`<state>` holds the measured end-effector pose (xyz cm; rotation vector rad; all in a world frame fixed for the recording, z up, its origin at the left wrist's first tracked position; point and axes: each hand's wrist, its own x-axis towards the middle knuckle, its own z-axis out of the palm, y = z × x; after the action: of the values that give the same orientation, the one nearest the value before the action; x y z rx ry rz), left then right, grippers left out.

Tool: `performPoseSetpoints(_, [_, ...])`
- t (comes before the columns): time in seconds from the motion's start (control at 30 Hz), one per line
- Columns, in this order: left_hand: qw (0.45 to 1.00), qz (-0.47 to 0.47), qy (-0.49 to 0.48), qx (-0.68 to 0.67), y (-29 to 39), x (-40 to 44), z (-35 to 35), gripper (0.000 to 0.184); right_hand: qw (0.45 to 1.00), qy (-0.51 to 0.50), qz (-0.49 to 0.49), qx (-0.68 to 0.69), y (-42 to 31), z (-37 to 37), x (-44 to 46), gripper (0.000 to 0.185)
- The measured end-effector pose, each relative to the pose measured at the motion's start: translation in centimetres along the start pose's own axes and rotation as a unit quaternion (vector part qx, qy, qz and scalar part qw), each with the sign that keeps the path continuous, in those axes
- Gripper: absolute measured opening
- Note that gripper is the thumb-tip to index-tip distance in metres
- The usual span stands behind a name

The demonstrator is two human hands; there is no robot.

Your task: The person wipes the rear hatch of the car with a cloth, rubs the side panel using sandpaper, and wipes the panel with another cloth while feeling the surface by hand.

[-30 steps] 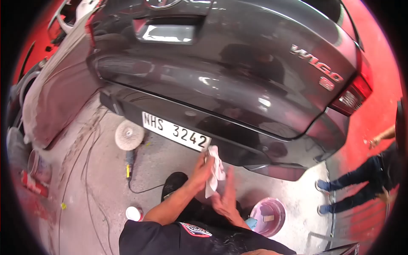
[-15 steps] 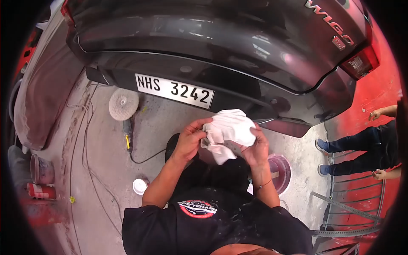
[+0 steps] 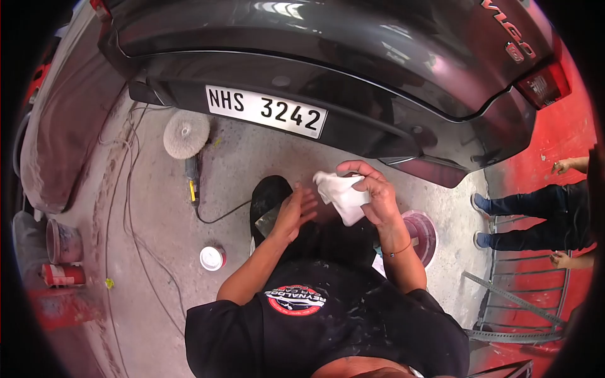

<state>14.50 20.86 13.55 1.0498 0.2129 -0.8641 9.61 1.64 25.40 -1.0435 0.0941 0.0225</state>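
Note:
A white cloth (image 3: 342,194) hangs folded from my right hand (image 3: 378,192), with thumb and fingers closed on its right side. My left hand (image 3: 296,213) is off the cloth, a small gap to its left, with the fingers stretched out and nothing in them. Both hands are above my lap, in front of the dark car's rear bumper (image 3: 353,135). The white number plate (image 3: 265,111) is on the bumper, beyond my hands.
A polisher with a round fluffy pad (image 3: 186,134) lies on the floor at left, its cord trailing towards me. A white-lidded can (image 3: 213,258) stands near my left arm. A pinkish bucket (image 3: 421,236) is by my right forearm. Another person's legs (image 3: 523,217) are at right.
My left hand has let go of the cloth and moved apart from it. The cloth, spread between both hands before, is now gathered smaller in my right hand.

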Motion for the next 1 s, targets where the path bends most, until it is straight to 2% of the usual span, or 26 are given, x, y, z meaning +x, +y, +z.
performPoseSetpoints(0.03, [1.000, -0.002, 0.003, -0.003, -0.8, -0.3, -0.4, 0.072, 0.999, -0.029, 0.040, 0.003, 0.2, 0.0, -0.4, 0.045])
performPoseSetpoints(0.1, [0.990, -0.001, -0.110, -0.089, -1.9, -0.9, -1.0, 0.075, 0.998, 0.002, 0.056, -0.012, 1.5, 0.6, -0.6, 0.043])
performPoseSetpoints(0.13, [0.990, -0.003, -0.106, -0.091, -2.3, -1.0, -1.1, 0.075, 0.997, 0.037, 0.065, 0.022, 2.3, 1.3, -0.7, 0.043])
performPoseSetpoints(0.17, [0.978, 0.055, -0.169, -0.106, -2.5, -1.3, -0.6, 0.073, 0.993, 0.073, 0.074, 0.055, 2.9, 1.6, -0.9, 0.042])
performPoseSetpoints(0.2, [0.959, 0.114, -0.231, -0.121, -2.7, -1.6, -0.2, 0.072, 0.990, 0.061, 0.086, 0.090, 3.7, 1.1, -1.0, 0.038])
performPoseSetpoints(0.33, [0.983, 0.076, -0.154, -0.060, -1.2, -1.6, 1.2, 0.064, 0.988, 0.113, 0.076, 0.076, 6.5, -1.2, -2.0, 0.035])
performPoseSetpoints(0.37, [0.980, 0.052, -0.151, -0.116, -1.2, -1.3, 0.7, 0.058, 0.987, 0.134, 0.049, -0.075, 7.1, -2.4, -2.3, 0.037])
performPoseSetpoints(0.4, [0.974, 0.029, -0.149, -0.170, -1.0, -1.3, 0.4, 0.053, 0.962, 0.153, 0.020, -0.224, 7.8, -3.4, -2.5, 0.039])
performPoseSetpoints(0.43, [0.974, 0.027, -0.149, -0.170, -1.1, -1.5, 0.4, 0.053, 0.962, 0.155, 0.021, -0.223, 8.7, -4.0, -3.0, 0.039])
performPoseSetpoints(0.5, [0.984, 0.037, -0.160, -0.073, -0.6, -2.2, 0.9, 0.045, 0.967, 0.101, 0.023, -0.233, 9.6, -4.4, -3.8, 0.058])
performPoseSetpoints(0.53, [0.984, 0.035, -0.160, -0.073, -0.2, -2.5, 1.1, 0.045, 0.987, 0.089, 0.012, -0.131, 9.8, -4.6, -4.6, 0.070])
performPoseSetpoints(0.57, [0.985, 0.023, -0.169, -0.038, 0.2, -2.6, 1.3, 0.045, 0.987, 0.090, 0.013, -0.130, 9.7, -4.7, -4.9, 0.070])
performPoseSetpoints(0.6, [0.984, 0.011, -0.177, -0.003, 0.5, -2.6, 1.3, 0.044, 0.995, 0.033, 0.034, 0.082, 9.5, -5.0, -5.1, 0.075])
performPoseSetpoints(0.63, [0.985, 0.011, -0.175, -0.003, 0.4, -2.4, 1.3, 0.044, 0.955, -0.026, 0.052, 0.292, 9.4, -5.0, -5.3, 0.080])
performPoseSetpoints(0.67, [0.982, 0.014, -0.186, 0.038, 0.2, -2.1, 1.3, 0.045, 0.963, 0.045, 0.061, 0.258, 9.5, -4.6, -5.4, 0.074])
performPoseSetpoints(0.7, [0.977, 0.016, -0.199, 0.079, 0.0, -1.9, 1.4, 0.046, 0.962, 0.045, 0.061, 0.261, 9.7, -4.7, -5.5, 0.074])
performPoseSetpoints(0.77, [0.979, 0.007, -0.188, 0.079, -0.4, -1.5, 1.7, 0.045, 0.986, 0.080, 0.130, 0.063, 9.8, -5.0, -5.6, 0.061])
performPoseSetpoints(0.8, [0.987, 0.036, -0.142, 0.072, -0.8, -1.1, 1.7, 0.045, 0.981, 0.134, 0.114, 0.084, 9.6, -4.4, -5.6, 0.039])
performPoseSetpoints(0.83, [0.991, 0.067, -0.095, 0.064, -1.2, -0.5, 1.6, 0.045, 0.981, 0.134, 0.114, 0.084, 9.9, -4.7, -5.5, 0.039])
performPoseSetpoints(0.87, [0.961, 0.175, 0.020, 0.212, -1.7, -0.2, 1.6, 0.045, 0.976, 0.186, 0.069, 0.084, 9.9, -4.6, -5.2, 0.035])
performPoseSetpoints(0.9, [0.961, 0.178, 0.021, 0.210, -2.4, -0.1, 1.5, 0.045, 0.967, 0.238, 0.022, 0.084, 9.8, -4.5, -5.0, 0.031])
performPoseSetpoints(0.97, [0.897, 0.284, 0.175, 0.289, -3.4, -0.1, 1.5, 0.052, 0.958, 0.275, -0.013, 0.081, 9.8, -4.3, -4.7, 0.024])
performPoseSetpoints(1.0, [0.937, 0.253, 0.111, 0.212, -3.5, -0.2, 1.6, 0.054, 0.955, 0.294, -0.015, 0.041, 9.9, -4.5, -4.6, 0.024])
